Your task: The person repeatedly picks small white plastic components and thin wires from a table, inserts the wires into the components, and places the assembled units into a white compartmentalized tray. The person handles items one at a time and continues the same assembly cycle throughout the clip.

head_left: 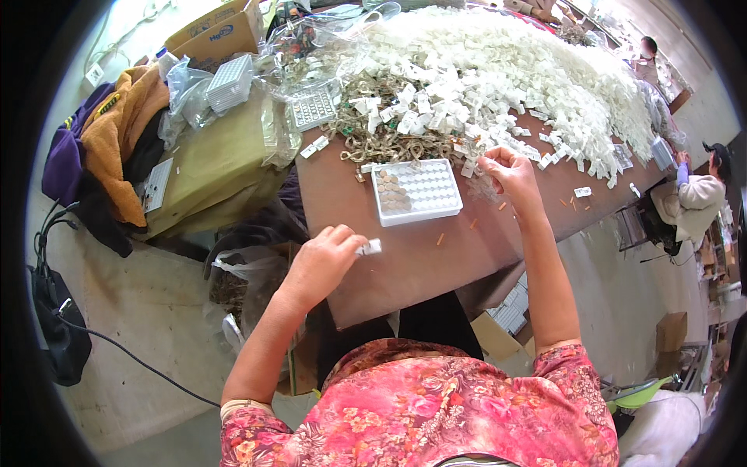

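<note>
My left hand [327, 261] is closed in a pinch on a small white card [370, 247] just above the table's near left part. Ahead of it stands a white plastic tray [436, 215] with rows of small pockets. Round tan discs [393, 191] fill pockets on the tray's left side. To the right of the tray, my right hand [510, 179] is raised with fingertips pinched together. Something pale and see-through hangs by those fingertips, but I cannot make out what it is. Brown looped cords [401, 148] lie heaped behind the tray, with white cards among them.
A large mound of white tagged packets [513, 74] covers the back of the brown table [420, 272]. Small orange sticks [440, 239] lie near the tray. Stacked white trays [230, 82] and a cardboard box [214, 35] are at the left. Another person [696, 194] sits at the far right.
</note>
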A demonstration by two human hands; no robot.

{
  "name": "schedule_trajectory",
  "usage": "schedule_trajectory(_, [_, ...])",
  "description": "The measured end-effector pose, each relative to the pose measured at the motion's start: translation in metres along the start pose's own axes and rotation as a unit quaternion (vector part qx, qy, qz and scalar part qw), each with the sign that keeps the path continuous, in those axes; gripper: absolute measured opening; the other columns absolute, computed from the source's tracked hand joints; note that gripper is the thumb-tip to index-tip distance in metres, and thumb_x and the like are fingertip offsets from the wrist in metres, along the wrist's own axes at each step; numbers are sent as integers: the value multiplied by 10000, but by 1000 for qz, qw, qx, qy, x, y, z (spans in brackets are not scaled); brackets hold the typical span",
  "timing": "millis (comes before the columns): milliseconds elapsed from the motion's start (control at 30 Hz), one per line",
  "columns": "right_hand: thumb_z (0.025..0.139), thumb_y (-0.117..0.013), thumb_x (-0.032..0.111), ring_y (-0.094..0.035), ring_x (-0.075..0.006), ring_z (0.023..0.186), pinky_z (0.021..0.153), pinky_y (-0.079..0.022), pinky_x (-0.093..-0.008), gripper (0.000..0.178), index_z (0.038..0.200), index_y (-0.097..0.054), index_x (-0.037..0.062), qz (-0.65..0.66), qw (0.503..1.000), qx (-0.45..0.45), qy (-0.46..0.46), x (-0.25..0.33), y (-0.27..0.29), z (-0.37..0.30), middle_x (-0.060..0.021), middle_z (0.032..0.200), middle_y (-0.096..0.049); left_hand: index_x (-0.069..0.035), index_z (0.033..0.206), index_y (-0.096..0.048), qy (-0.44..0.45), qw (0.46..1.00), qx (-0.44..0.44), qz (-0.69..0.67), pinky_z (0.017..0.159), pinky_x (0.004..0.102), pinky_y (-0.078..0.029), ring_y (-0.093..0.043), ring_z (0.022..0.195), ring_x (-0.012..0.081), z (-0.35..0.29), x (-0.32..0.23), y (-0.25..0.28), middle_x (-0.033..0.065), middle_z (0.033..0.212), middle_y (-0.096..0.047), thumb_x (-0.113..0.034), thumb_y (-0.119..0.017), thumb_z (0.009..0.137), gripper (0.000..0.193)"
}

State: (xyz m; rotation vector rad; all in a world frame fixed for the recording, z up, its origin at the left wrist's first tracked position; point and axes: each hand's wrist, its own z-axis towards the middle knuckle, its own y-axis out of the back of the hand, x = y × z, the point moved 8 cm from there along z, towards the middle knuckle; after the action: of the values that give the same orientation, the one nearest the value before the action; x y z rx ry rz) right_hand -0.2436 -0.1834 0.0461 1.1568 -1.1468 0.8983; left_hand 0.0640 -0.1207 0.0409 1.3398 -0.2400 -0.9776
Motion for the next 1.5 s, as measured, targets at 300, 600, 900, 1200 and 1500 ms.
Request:
schedule_trajectory(300, [903, -632, 130, -375, -45, 463, 442, -298, -205, 118, 888, -563, 35, 399, 886, 190, -141, 7, -73, -114, 45, 585, -454, 32, 1325, -426, 171, 430, -137, -876, 967, 387, -511, -546, 1188, 372, -3, -27, -52, 129, 1152, -588, -31, -575, 864, 489])
schedule_trajectory(600, [919, -611, 121, -408, -44, 476, 456, -303, -200, 99, 886, -555, 46, 451, 834, 224, -228, -13, -120, -176, 42, 588, -463, 8, 1096, -583, 120, 642, -280, -704, 838, 272, -500, -615, 912, 152, -22, -34, -50, 85, 1038, -624, -102, -660, 900, 238])
schedule_trajectory(900, [883, -657, 90, -443, -23, 545, 482, -337, -182, 89, 888, -585, 39, 305, 929, 164, -131, -9, -111, -183, 45, 681, -530, 19, 1063, -622, 167, 479, -276, -816, 834, 266, -517, -636, 875, 140, -30, -39, -61, 72, 978, -665, -85, -629, 922, 175])
schedule_trajectory(1200, [773, -719, -6, -570, -114, 702, 618, -473, -240, 218, 987, -702, 30, -86, 955, 108, 261, 63, -86, -161, -36, 807, -614, 17, 1081, -645, 209, 550, -155, -794, 790, 249, -511, -630, 835, 103, -27, -59, -67, 62, 956, -683, -102, -629, 925, 197])
schedule_trajectory(1500, [767, -714, -12, -614, -161, 761, 702, -495, -277, 113, 878, -706, 11, -66, 961, 119, 240, 57, -87, -157, -56, 826, -656, 24, 1084, -636, 206, 578, -126, -780, 772, 254, -501, -612, 841, 106, -25, -63, -71, 59, 967, -669, -120, -626, 933, 208])
